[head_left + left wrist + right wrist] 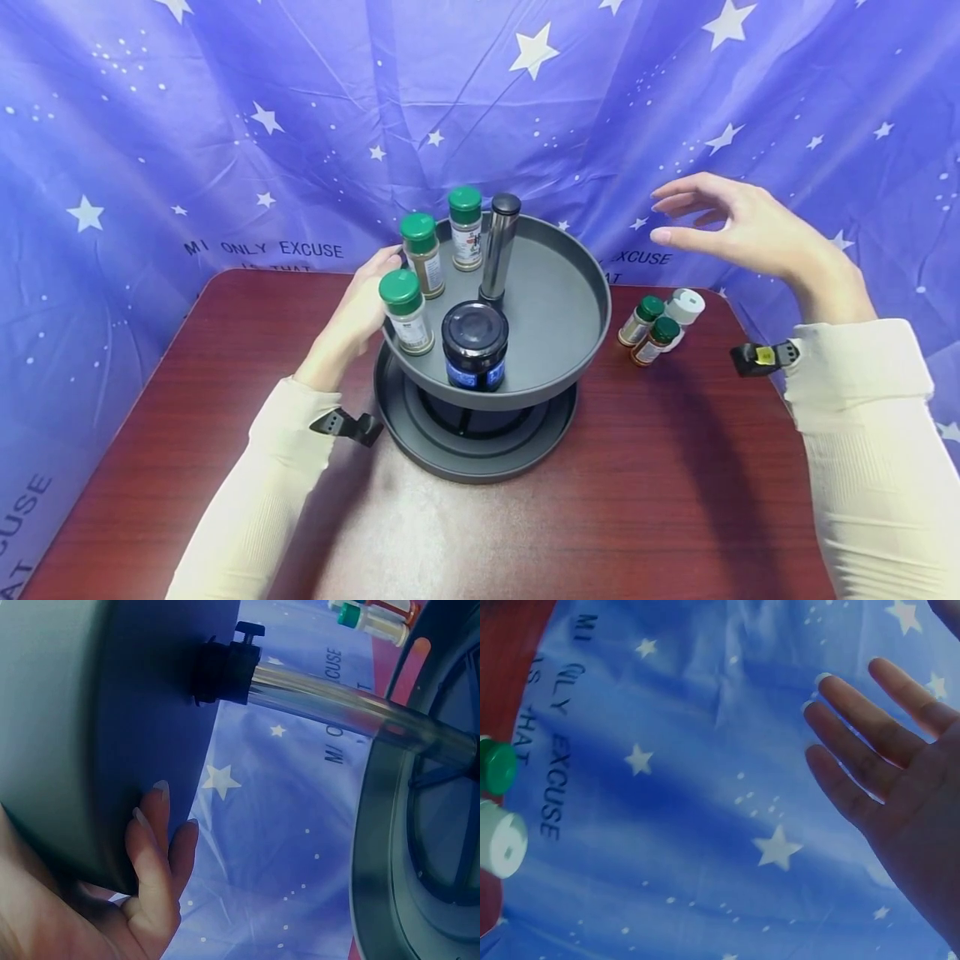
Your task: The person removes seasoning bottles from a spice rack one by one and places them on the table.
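Observation:
A dark grey two-tier turntable (558, 321) stands on the table. My left hand (365, 304) grips the left side of its upper tray; in the left wrist view the fingers (154, 862) curl beneath the tray's underside. Three green-capped spice shakers, a front one (408, 325), a middle one (426, 262) and a back one (467, 237), stand upright on that tray. Near its front is a dark-lidded jar (475, 346). My right hand (738, 221) hovers above the table's back right, holding nothing, its fingers spread apart in the right wrist view.
Two small green-capped shakers (641, 321) and a white-capped bottle (684, 308) stand close together right of the turntable. A metal post (498, 250) rises through the upper tray. Behind the reddish-brown table (622, 500) hangs a blue star-patterned curtain (330, 100).

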A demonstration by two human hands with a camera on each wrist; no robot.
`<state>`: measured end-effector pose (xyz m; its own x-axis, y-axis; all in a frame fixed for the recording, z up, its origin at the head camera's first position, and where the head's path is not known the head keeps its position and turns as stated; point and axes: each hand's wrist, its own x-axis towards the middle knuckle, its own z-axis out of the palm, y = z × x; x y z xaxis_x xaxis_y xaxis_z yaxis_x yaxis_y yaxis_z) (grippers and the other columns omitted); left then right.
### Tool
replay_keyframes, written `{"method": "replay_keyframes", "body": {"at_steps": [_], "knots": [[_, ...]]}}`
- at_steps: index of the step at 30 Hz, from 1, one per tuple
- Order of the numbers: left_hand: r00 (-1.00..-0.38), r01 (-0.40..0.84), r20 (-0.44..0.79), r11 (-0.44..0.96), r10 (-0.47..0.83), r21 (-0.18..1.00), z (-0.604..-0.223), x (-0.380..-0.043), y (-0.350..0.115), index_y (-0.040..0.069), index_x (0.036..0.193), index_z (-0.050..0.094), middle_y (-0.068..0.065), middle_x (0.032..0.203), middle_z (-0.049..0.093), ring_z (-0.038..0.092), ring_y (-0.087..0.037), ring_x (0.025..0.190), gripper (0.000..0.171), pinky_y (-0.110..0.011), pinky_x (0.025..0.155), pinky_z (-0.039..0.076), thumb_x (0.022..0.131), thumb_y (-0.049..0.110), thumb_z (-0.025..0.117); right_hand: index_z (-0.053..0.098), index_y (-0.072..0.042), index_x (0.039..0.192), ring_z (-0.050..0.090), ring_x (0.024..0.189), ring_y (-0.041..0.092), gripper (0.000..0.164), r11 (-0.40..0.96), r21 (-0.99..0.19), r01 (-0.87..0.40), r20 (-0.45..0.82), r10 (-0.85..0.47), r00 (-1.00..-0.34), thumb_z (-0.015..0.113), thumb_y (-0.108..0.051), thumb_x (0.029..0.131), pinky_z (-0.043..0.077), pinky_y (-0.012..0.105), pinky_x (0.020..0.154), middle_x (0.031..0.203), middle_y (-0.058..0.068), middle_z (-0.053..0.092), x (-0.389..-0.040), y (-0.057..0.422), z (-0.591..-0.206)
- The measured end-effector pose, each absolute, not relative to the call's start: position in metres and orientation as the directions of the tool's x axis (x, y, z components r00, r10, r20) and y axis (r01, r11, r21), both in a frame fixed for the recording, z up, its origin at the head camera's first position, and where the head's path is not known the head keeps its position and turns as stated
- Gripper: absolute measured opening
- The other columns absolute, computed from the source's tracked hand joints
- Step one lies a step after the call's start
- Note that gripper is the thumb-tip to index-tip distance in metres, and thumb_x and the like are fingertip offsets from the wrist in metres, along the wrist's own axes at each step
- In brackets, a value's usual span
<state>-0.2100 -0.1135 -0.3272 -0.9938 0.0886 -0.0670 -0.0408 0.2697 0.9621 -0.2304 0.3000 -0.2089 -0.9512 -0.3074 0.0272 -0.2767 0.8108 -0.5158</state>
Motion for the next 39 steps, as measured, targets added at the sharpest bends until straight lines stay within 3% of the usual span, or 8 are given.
{"method": "replay_keyframes", "body": {"at_steps": [7,15,19,22,25,35,39], "knots": [[-0.994,-0.039,-0.065,0.273,0.089,0.961,-0.328,-0.211,-0.112,0.018,0.154,0.032,-0.006,0.160,0.032,0.024,-0.025,0.150,0.050,-0.052,0.122,0.022,0.107,0.032,0.027,0.050,-0.036,0.141,0.049,0.110,-0.012,0.057,0.811,-0.483,-0.330,0.026,-0.363,-0.931,0.073,-0.039,0.088,0.038,0.015,0.085,0.137,0.000,0.058,-0.223,0.283,-0.201],[-0.994,-0.045,-0.071,0.271,0.087,0.961,-0.327,-0.210,-0.114,0.017,0.155,0.032,-0.006,0.161,0.032,0.024,-0.024,0.150,0.051,-0.051,0.122,0.021,0.107,0.032,0.027,0.052,-0.042,0.136,0.050,0.112,-0.014,0.061,0.787,-0.399,-0.471,0.120,-0.464,-0.878,0.080,-0.035,0.082,0.038,0.018,0.087,0.133,-0.008,0.062,-0.207,0.258,-0.191],[-0.994,-0.043,-0.070,0.275,0.089,0.961,-0.326,-0.209,-0.115,0.018,0.156,0.030,-0.006,0.161,0.031,0.023,-0.024,0.151,0.051,-0.052,0.122,0.021,0.107,0.034,0.027,0.052,-0.043,0.135,0.054,0.116,-0.003,0.064,0.765,-0.373,-0.526,0.136,-0.515,-0.846,0.082,-0.034,0.080,0.040,0.031,0.093,0.132,-0.010,0.063,-0.203,0.246,-0.188],[-0.993,-0.043,-0.070,0.274,0.090,0.961,-0.327,-0.209,-0.115,0.018,0.155,0.030,-0.006,0.161,0.031,0.024,-0.024,0.151,0.051,-0.052,0.123,0.021,0.107,0.033,0.027,0.052,-0.040,0.137,0.054,0.121,0.009,0.065,0.745,-0.375,-0.551,0.119,-0.551,-0.826,0.082,-0.034,0.080,0.039,0.042,0.097,0.134,-0.009,0.062,-0.202,0.238,-0.188],[-0.994,-0.047,-0.074,0.274,0.087,0.961,-0.328,-0.209,-0.117,0.017,0.155,0.032,-0.007,0.160,0.032,0.024,-0.025,0.150,0.050,-0.051,0.123,0.021,0.107,0.032,0.027,0.052,-0.036,0.137,0.055,0.123,0.015,0.066,0.725,-0.374,-0.578,0.106,-0.586,-0.803,0.083,-0.034,0.079,0.040,0.045,0.099,0.135,-0.007,0.061,-0.201,0.230,-0.190],[-0.994,-0.041,-0.068,0.289,0.084,0.956,-0.326,-0.210,-0.116,0.018,0.156,0.030,-0.006,0.161,0.031,0.023,-0.024,0.151,0.051,-0.050,0.123,0.021,0.107,0.033,0.027,0.056,-0.023,0.137,0.056,0.124,0.017,0.072,0.631,-0.287,-0.721,0.109,-0.726,-0.679,0.087,-0.037,0.073,0.043,0.041,0.103,0.132,-0.002,0.063,-0.182,0.194,-0.192],[-0.994,-0.039,-0.068,0.299,0.086,0.954,-0.326,-0.210,-0.114,0.019,0.155,0.031,-0.005,0.161,0.031,0.023,-0.024,0.151,0.051,-0.051,0.122,0.021,0.107,0.033,0.027,0.055,-0.025,0.137,0.054,0.125,0.016,0.071,0.606,-0.256,-0.753,0.084,-0.762,-0.642,0.085,-0.038,0.074,0.043,0.041,0.103,0.135,-0.004,0.060,-0.176,0.182,-0.194]]}}
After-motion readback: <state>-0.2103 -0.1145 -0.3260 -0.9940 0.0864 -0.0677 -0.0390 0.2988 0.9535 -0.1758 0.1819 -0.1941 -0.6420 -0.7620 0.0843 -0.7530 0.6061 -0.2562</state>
